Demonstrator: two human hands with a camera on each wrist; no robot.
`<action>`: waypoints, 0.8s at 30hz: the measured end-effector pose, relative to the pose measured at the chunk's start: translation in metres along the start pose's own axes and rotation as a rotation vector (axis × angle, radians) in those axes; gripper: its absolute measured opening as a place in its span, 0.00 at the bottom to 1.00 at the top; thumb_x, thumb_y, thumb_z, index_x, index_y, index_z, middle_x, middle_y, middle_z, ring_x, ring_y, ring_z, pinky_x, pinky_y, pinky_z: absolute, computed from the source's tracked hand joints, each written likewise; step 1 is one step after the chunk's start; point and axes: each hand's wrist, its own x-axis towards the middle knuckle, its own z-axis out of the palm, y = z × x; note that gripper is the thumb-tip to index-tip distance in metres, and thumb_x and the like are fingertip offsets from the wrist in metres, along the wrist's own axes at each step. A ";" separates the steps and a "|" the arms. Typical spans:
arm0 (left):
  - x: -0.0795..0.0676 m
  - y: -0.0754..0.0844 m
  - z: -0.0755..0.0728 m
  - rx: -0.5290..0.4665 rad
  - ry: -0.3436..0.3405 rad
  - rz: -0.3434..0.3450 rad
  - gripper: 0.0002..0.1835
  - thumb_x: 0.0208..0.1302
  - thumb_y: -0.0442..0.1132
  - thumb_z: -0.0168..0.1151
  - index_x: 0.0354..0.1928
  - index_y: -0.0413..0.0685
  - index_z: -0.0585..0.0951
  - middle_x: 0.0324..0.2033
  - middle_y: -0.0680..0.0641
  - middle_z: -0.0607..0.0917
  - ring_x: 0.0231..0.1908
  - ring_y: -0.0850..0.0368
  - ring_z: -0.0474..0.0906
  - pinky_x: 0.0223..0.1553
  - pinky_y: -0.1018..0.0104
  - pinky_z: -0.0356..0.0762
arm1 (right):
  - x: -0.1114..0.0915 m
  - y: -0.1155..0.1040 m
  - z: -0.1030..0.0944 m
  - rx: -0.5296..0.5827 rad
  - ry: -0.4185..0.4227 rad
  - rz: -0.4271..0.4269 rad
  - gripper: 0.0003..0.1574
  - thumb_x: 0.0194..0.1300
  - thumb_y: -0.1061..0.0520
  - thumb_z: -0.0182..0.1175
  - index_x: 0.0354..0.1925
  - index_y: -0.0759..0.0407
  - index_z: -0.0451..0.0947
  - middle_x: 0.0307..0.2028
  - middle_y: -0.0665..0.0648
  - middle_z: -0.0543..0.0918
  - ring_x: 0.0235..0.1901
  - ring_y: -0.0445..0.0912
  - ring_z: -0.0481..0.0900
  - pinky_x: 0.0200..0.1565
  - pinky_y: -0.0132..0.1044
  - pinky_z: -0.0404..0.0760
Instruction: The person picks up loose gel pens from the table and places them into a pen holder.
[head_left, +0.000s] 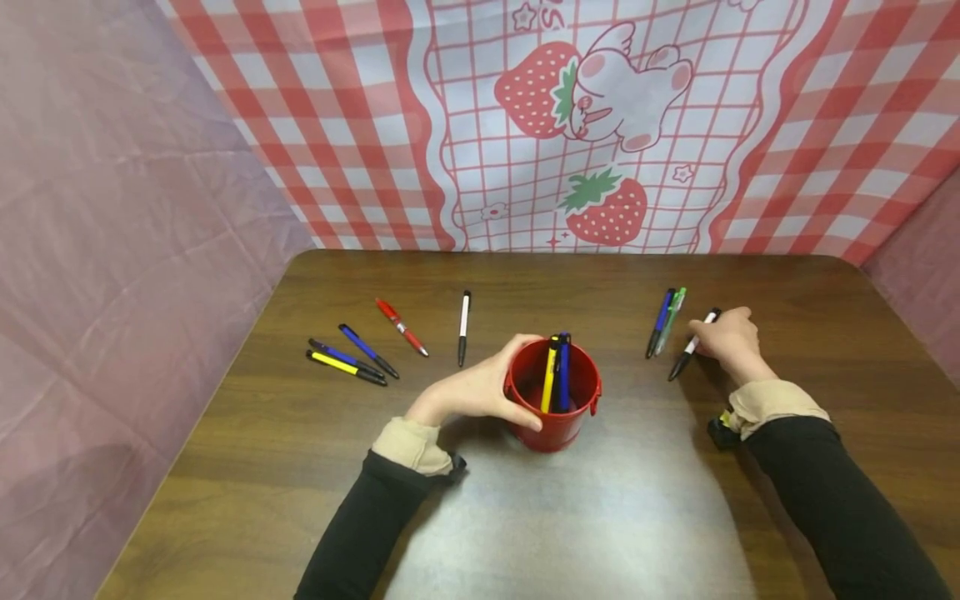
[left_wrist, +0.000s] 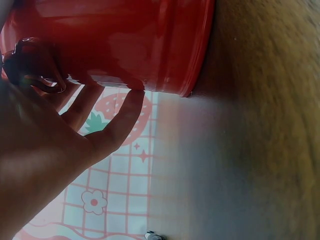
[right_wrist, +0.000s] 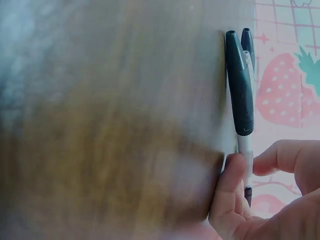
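Observation:
A small red bucket stands on the table, with a yellow pen and a blue pen upright inside. My left hand grips the bucket from its left side, thumb across the near wall. In the left wrist view, fingers curl against the red wall. Over at the right, my right hand pinches a white and black pen between thumb and fingers, its black end slanting toward the bucket. Just left of that pen lie a blue pen and a green clear pen.
Left of the bucket lie a white pen, a red pen, a blue pen, and a yellow pen beside another blue one. A checked strawberry cloth hangs behind the wooden table.

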 end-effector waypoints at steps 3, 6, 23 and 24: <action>-0.002 0.010 0.000 -0.020 -0.005 0.004 0.47 0.41 0.34 0.74 0.61 0.50 0.55 0.56 0.52 0.69 0.56 0.63 0.65 0.56 0.67 0.68 | -0.003 0.001 0.001 0.025 0.025 -0.013 0.43 0.58 0.49 0.48 0.55 0.83 0.47 0.43 0.84 0.68 0.45 0.72 0.69 0.46 0.57 0.69; -0.003 0.015 0.000 -0.029 -0.009 0.014 0.46 0.42 0.33 0.73 0.61 0.48 0.55 0.56 0.50 0.69 0.56 0.62 0.65 0.57 0.66 0.67 | -0.006 -0.001 0.003 0.065 0.057 -0.022 0.40 0.57 0.50 0.48 0.56 0.78 0.49 0.42 0.80 0.70 0.45 0.71 0.70 0.46 0.55 0.69; 0.000 -0.001 -0.001 -0.025 -0.013 0.004 0.47 0.42 0.36 0.74 0.62 0.55 0.54 0.57 0.53 0.68 0.57 0.61 0.64 0.56 0.62 0.68 | -0.042 -0.036 0.004 0.085 0.248 -0.307 0.27 0.57 0.55 0.49 0.52 0.72 0.63 0.36 0.67 0.79 0.37 0.57 0.74 0.35 0.43 0.70; 0.000 -0.002 -0.001 -0.023 -0.012 0.009 0.47 0.42 0.37 0.74 0.62 0.55 0.54 0.56 0.53 0.68 0.57 0.62 0.64 0.56 0.63 0.69 | -0.045 -0.038 0.004 0.089 0.263 -0.328 0.26 0.57 0.56 0.50 0.51 0.71 0.64 0.36 0.67 0.79 0.36 0.56 0.74 0.34 0.42 0.69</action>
